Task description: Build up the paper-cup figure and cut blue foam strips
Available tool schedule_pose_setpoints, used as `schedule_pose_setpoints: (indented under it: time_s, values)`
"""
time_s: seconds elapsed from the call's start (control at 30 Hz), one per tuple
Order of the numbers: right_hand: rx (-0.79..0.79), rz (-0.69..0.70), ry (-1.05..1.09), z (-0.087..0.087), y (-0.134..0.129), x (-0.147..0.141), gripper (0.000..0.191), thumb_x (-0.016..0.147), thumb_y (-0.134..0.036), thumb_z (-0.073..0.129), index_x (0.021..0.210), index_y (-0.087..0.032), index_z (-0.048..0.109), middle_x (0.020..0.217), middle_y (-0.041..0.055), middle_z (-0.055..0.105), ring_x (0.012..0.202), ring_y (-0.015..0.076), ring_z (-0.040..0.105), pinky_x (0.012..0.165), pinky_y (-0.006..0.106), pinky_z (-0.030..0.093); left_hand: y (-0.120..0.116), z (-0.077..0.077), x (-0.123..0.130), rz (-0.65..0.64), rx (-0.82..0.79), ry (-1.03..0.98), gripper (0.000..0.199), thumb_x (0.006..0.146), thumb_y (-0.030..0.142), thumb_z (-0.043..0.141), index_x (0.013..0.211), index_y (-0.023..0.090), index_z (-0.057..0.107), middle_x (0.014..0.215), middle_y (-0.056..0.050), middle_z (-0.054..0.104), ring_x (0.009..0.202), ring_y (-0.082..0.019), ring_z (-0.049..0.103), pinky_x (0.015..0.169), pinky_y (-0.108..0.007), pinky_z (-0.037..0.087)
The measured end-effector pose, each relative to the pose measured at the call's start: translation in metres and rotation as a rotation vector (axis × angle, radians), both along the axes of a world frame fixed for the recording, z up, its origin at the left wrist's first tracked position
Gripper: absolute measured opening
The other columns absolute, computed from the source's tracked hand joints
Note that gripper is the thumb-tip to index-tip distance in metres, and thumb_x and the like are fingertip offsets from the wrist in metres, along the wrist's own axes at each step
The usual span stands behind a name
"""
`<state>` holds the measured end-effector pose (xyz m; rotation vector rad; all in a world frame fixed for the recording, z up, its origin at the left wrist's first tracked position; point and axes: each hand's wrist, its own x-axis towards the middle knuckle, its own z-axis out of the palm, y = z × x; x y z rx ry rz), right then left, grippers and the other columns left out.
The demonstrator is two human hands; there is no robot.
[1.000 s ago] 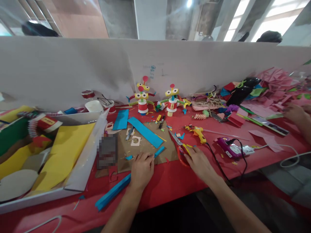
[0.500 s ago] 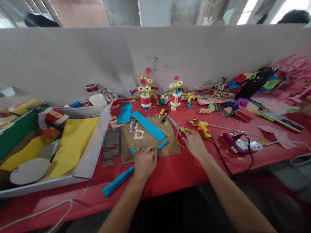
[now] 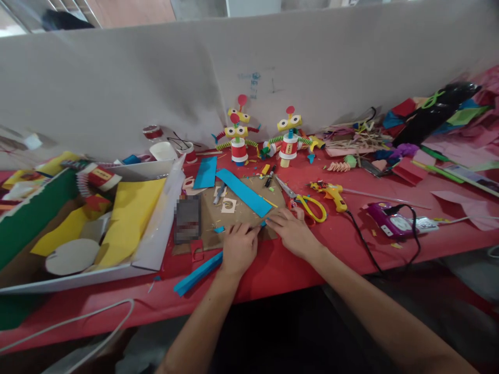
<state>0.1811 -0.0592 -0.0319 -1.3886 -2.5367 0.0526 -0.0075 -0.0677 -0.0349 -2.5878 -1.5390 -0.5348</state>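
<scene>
My left hand [image 3: 240,246] is closed on a folded blue paper strip [image 3: 198,272], whose near end sticks out toward the table's front edge. At the strip's far end my right hand [image 3: 293,232] has its fingers bent and pressed on the paper, close to my left fingertips. Most of the strip between the hands is covered. Beneath them lies a brown cardboard sheet [image 3: 210,236]. On it rest a wide blue paper strip [image 3: 245,193], a craft knife [image 3: 219,193] and a white card with a round hole [image 3: 228,205]. Scissors [image 3: 312,206] with yellow handles lie right beyond my right hand.
A white box [image 3: 156,228] with yellow paper stands at left. Cup figures [image 3: 288,148] stand along the back. To the right are a yellow glue gun [image 3: 331,195] and a purple power socket [image 3: 395,221] with cables. Pink paper [image 3: 468,135] is piled far right.
My right hand has moved left from the scissors onto the blue strip's far end, leaving the scissors' yellow handles uncovered. My left hand stays on the strip. The view has shifted slightly.
</scene>
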Motion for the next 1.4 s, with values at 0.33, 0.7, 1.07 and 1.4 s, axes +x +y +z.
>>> schedule_pose_setpoints:
  time_s: [0.33, 0.7, 1.07, 1.4]
  values:
    - [-0.026, -0.106, 0.061, -0.001, -0.001, 0.000, 0.041, 0.086, -0.005, 0.041, 0.117, -0.025, 0.059, 0.121, 0.0021, 0.063, 0.111, 0.0239, 0.043, 0.092, 0.048, 0.021, -0.003, 0.002, 0.006, -0.094, 0.057, 0.166, 0.027, 0.085, 0.014, 0.045, 0.105, 0.015, 0.064, 0.088, -0.009, 0.064, 0.087, -0.023, 0.055, 0.077, -0.039, 0.036]
    - [-0.065, -0.180, 0.065, 0.006, 0.024, -0.005, 0.017, 0.087, -0.024, 0.049, 0.094, -0.020, 0.065, 0.103, 0.0094, 0.063, 0.098, 0.0258, 0.045, 0.079, 0.038, 0.028, -0.004, 0.002, 0.009, -0.113, 0.111, 0.174, 0.022, 0.086, 0.012, 0.044, 0.092, 0.015, 0.065, 0.079, -0.008, 0.062, 0.080, -0.021, 0.056, 0.082, -0.040, 0.037]
    - [-0.348, -0.084, 0.911, 0.045, 0.055, 0.007, 0.009, 0.079, -0.028, 0.053, 0.078, -0.018, 0.054, 0.074, 0.0002, 0.059, 0.070, 0.0146, 0.055, 0.067, 0.027, 0.040, -0.018, 0.036, 0.028, -0.040, -0.152, -0.684, 0.027, 0.084, 0.021, 0.051, 0.106, 0.023, 0.067, 0.096, -0.008, 0.068, 0.088, -0.018, 0.062, 0.078, -0.030, 0.047]
    - [-0.448, -0.196, 1.240, 0.045, 0.088, -0.012, 0.020, 0.070, -0.037, 0.063, 0.074, -0.018, 0.058, 0.069, -0.0002, 0.060, 0.066, 0.0137, 0.054, 0.064, 0.026, 0.041, 0.094, 0.063, 0.028, 0.287, -0.769, -1.979, 0.034, 0.050, 0.027, 0.082, 0.068, 0.017, 0.055, 0.065, 0.006, 0.059, 0.064, -0.008, 0.060, 0.065, -0.021, 0.047]
